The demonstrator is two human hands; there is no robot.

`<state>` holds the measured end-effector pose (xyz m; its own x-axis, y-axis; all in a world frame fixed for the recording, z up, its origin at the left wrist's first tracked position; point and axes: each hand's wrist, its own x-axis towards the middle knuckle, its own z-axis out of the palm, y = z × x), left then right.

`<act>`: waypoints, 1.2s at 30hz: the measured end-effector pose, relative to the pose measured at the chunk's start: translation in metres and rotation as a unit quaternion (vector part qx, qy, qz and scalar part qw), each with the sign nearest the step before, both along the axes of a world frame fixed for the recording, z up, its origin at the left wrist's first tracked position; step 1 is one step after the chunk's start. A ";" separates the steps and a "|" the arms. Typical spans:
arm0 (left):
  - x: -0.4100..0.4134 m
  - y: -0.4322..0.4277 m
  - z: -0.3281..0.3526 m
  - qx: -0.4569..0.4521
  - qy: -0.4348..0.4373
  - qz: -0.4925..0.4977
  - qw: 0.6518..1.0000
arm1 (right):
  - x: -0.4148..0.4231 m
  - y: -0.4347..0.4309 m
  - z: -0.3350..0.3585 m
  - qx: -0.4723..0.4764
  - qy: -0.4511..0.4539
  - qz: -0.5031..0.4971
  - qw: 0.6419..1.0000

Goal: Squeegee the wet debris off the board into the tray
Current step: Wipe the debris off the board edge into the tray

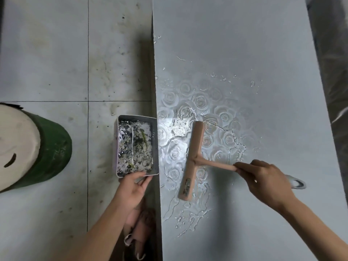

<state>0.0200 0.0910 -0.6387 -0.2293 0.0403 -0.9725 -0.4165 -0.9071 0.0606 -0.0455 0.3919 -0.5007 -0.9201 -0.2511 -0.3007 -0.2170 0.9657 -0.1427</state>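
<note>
Sweeping step, stroke in hand. Right hand (263, 179) grips handle of squeegee (192, 159); blade lies on wet patch (177, 153) of board (244, 44), near left edge. Left hand (131, 187) pinches near corner of tray (136, 116), rim against board edge, dark wet debris (134, 147) inside. Next, likely: push blade left with even pressure, tray steady so runoff drops in.
</note>
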 end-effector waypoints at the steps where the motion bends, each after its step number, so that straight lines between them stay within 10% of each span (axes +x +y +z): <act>1: 0.000 -0.001 -0.002 0.005 0.002 0.002 1.000 | -0.002 -0.009 -0.004 -0.008 -0.006 0.004 1.000; 36: 0.022 0.001 -0.019 0.018 0.039 -0.042 0.998 | 0.011 -0.033 -0.001 0.011 0.034 -0.014 0.999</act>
<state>0.0416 0.0921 -0.6573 -0.2992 0.0960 -0.9493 -0.4856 -0.8718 0.0649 -0.0349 0.3586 -0.5020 -0.9454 -0.2183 -0.2422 -0.1976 0.9744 -0.1071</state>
